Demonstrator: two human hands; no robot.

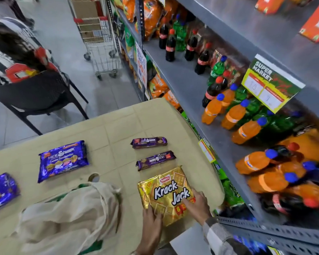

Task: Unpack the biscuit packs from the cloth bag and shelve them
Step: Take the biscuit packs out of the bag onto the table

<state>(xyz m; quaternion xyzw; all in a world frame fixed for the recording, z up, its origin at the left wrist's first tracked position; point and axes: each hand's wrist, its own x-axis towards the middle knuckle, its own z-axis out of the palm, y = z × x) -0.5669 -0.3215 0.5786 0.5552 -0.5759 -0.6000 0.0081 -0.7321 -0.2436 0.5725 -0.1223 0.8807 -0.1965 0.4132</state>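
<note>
Both hands clamp the gold foil Krack Jack biscuit pack (166, 192), which lies flat on the beige table (118, 126).
The left hand (151, 216) holds the pack's near left corner and the right hand (198, 202) its near right corner, fingers curled over the top face. The crumpled cream cloth bag (68, 214) lies just left of the pack. A slim purple biscuit roll (156, 160) lies just beyond the pack, a wide purple biscuit pack (63, 161) further left, and the grey metal shelf (182, 80) stands to its right.

Cream cloth bag (68, 214) crumpled, lying slumped. Gold foil Krack Jack pack (166, 194) flat, face up, just right of bag. Slim purple packs (149, 142) (156, 160) beyond-right; wide blue packs (63, 161) (0, 192) beyond-left.
</note>
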